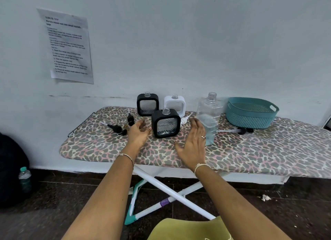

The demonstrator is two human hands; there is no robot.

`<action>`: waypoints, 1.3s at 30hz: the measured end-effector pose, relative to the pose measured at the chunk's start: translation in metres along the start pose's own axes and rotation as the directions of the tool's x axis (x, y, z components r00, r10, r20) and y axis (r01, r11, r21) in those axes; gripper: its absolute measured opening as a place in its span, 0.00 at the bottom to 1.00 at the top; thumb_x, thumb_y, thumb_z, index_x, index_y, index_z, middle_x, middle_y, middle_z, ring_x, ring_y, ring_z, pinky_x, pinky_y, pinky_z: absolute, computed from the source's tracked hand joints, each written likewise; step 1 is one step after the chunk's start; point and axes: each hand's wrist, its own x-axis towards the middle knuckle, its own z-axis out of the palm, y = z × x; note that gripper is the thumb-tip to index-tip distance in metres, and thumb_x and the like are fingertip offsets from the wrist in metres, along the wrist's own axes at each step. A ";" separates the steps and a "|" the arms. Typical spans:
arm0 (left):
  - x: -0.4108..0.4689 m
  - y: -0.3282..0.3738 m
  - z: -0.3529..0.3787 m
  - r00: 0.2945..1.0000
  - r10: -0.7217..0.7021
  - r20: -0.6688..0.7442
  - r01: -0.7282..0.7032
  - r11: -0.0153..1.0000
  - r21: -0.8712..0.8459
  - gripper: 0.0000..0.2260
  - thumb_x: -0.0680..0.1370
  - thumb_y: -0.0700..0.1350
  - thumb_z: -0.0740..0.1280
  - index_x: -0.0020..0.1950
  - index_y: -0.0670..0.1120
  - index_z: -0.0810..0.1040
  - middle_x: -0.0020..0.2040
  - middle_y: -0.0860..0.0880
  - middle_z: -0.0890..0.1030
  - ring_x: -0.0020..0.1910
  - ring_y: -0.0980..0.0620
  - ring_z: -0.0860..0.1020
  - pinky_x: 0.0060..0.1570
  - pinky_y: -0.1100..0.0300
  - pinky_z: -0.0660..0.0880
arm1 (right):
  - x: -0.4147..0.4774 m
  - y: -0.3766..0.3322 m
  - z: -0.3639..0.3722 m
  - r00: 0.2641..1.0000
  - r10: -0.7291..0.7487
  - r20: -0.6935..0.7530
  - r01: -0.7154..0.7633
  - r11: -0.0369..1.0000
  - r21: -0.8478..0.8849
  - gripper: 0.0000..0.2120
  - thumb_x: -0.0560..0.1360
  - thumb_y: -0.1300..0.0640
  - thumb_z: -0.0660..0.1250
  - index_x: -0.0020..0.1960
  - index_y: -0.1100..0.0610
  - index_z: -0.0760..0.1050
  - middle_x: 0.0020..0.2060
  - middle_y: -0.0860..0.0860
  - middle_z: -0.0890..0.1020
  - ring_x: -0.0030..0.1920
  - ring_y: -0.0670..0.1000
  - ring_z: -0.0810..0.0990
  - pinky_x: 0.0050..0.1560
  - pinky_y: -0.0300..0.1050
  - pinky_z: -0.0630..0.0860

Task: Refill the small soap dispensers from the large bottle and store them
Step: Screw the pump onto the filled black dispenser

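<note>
Left hand: open, fingers loosely curved, holding nothing; just left of the front dispenser, thumb tip very near its edge, contact impossible to tell.
Right hand: open, fingers nearly straight, palm turned inward, holding nothing; to the right of the front dispenser and apart from it, partly in front of the large bottle; ring on one finger.
Front dispenser: small square black soap dispenser with a textured clear window, upright between the two hands, neck uncapped.
Rear dispensers: a second black square one and a white square one, upright side by side near the wall, both without pumps.
Large bottle: tall clear plastic bottle, upright, cap off, pale blue liquid in its lower part; just right of the white dispenser.
Pumps: two black pump heads lying left of the dispensers; a white one lying between the front dispenser and the large bottle; another black one lying in front of the basket.
Basket: teal woven-look plastic basket with handle slots, on the board's right, near the wall.
Surface: ironing board with leopard-print cover on crossed white legs.
Wall: printed paper sheet taped at upper left, text too blurred to read.
Floor: small plastic water bottle standing at far left.
</note>
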 end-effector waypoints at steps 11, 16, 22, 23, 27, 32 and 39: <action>0.016 -0.044 -0.053 0.926 0.103 -0.363 0.000 0.962 0.272 0.18 0.72 0.36 0.71 0.60 0.47 0.77 0.55 0.45 0.79 0.52 0.46 0.78 0.52 0.51 0.79 | 0.022 -0.037 0.049 0.981 0.105 0.162 -0.125 0.985 0.122 0.57 0.66 0.39 0.73 0.77 0.58 0.38 0.75 0.57 0.47 0.77 0.57 0.46 0.76 0.54 0.52; 0.028 -0.048 -0.065 0.978 0.121 -0.167 0.019 0.756 0.654 0.26 0.75 0.38 0.69 0.71 0.53 0.70 0.75 0.47 0.62 0.75 0.42 0.56 0.70 0.41 0.62 | 0.028 -0.042 0.061 0.985 0.156 0.072 -0.166 0.974 0.157 0.59 0.64 0.38 0.74 0.77 0.57 0.38 0.75 0.58 0.46 0.76 0.58 0.50 0.75 0.54 0.57; 0.041 -0.042 -0.066 0.993 0.117 -0.030 -0.043 0.574 0.818 0.22 0.77 0.36 0.65 0.68 0.55 0.74 0.75 0.50 0.64 0.73 0.44 0.59 0.69 0.39 0.60 | 0.031 -0.034 0.068 0.973 0.224 0.051 -0.229 0.940 0.252 0.59 0.64 0.40 0.76 0.77 0.61 0.41 0.75 0.60 0.46 0.76 0.56 0.46 0.72 0.43 0.45; 0.042 -0.041 -0.065 0.990 0.135 -0.034 -0.046 0.547 0.836 0.21 0.77 0.36 0.64 0.67 0.55 0.75 0.73 0.49 0.66 0.72 0.44 0.62 0.69 0.40 0.61 | 0.031 -0.033 0.069 0.972 0.230 0.056 -0.236 0.937 0.258 0.59 0.64 0.40 0.76 0.77 0.62 0.41 0.75 0.60 0.46 0.76 0.56 0.46 0.72 0.43 0.45; 0.044 -0.039 -0.063 0.987 0.161 -0.031 -0.054 0.496 0.867 0.20 0.77 0.36 0.64 0.66 0.54 0.76 0.68 0.47 0.72 0.68 0.43 0.67 0.67 0.44 0.64 | 0.032 -0.031 0.069 0.967 0.238 0.087 -0.253 0.928 0.274 0.59 0.64 0.41 0.77 0.77 0.62 0.42 0.75 0.60 0.48 0.76 0.57 0.49 0.74 0.47 0.49; 0.040 -0.033 -0.056 0.958 0.284 -0.031 -0.134 0.544 0.828 0.21 0.76 0.35 0.67 0.66 0.54 0.76 0.65 0.49 0.76 0.64 0.45 0.72 0.67 0.44 0.64 | 0.032 -0.031 0.065 0.965 0.238 0.109 -0.260 0.917 0.302 0.58 0.64 0.42 0.77 0.77 0.62 0.43 0.75 0.59 0.49 0.76 0.57 0.50 0.76 0.50 0.51; 0.025 0.035 -0.048 0.917 0.285 -0.279 -0.280 0.958 0.059 0.12 0.77 0.40 0.69 0.60 0.45 0.77 0.55 0.52 0.79 0.53 0.55 0.77 0.52 0.71 0.74 | 0.035 -0.028 0.060 0.961 0.244 0.130 -0.276 0.881 0.385 0.60 0.61 0.46 0.80 0.76 0.61 0.43 0.75 0.58 0.54 0.76 0.56 0.51 0.76 0.49 0.50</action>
